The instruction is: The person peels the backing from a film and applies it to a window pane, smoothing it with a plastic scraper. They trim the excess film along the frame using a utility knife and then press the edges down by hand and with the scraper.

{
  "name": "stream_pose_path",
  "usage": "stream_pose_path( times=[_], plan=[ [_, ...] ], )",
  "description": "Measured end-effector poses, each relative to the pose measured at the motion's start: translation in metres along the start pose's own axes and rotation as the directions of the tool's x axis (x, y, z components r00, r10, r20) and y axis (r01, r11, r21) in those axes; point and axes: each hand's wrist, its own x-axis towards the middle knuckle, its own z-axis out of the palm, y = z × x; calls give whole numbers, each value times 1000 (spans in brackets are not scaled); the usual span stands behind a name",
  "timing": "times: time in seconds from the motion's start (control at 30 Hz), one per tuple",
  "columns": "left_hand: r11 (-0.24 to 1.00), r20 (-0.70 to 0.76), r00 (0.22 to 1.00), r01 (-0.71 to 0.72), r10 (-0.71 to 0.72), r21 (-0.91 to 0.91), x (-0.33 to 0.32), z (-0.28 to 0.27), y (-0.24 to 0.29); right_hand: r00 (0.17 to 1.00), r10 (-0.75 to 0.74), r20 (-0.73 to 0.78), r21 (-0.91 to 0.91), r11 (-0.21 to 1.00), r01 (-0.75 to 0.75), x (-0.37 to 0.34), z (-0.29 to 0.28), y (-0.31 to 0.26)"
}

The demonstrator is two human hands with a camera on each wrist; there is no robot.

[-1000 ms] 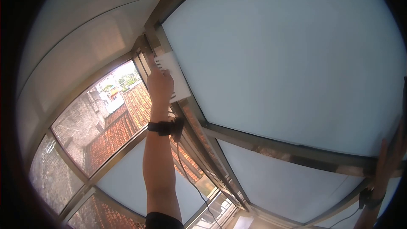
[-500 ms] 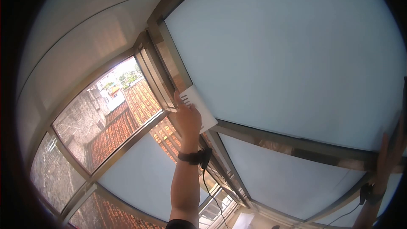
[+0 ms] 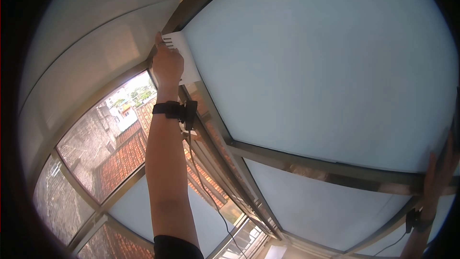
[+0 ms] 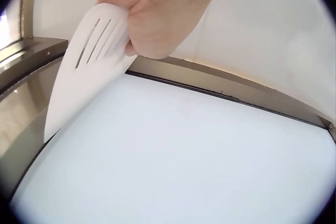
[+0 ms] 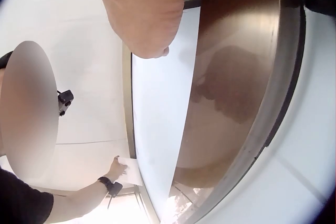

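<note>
My left hand (image 3: 167,65) grips a white slotted scraper (image 3: 189,64) at the upper left corner of a large pale blue-white window panel (image 3: 326,72). In the left wrist view, the scraper (image 4: 73,92) bows slightly, its long edge lying along the panel's border beside the metal frame. Dark slots show near the fingers; the hand hides the rest of that end. Far to the right, my right hand (image 3: 438,172) rests against the panel's lower corner with its fingers straight. Only the heel of that hand (image 5: 147,14) shows in the right wrist view.
Brown metal frame bars (image 3: 330,165) divide the panels. A smaller covered pane (image 3: 326,206) lies below. At the left, a clear window (image 3: 120,129) looks onto tiled roofs. A cable (image 3: 203,180) hangs from the left wrist camera. The pale ceiling (image 3: 105,38) curves above.
My left hand slid the scraper down along the panel's left edge, then brought it back up to the upper corner, higher than at first. The right hand stayed in place.
</note>
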Motion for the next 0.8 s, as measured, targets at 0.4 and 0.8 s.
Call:
stream_pose_path(
  times=[0.4,0.8],
  plan=[
    [999,-28,1000,-5,4,-45,-46,19,-13,997,38,66,-24,999,-36,-8,1,7],
    [985,188,969,168,-157,-43,-156,18,-26,1000,-17,18,42,999,17,-4,12,12]
  ],
)
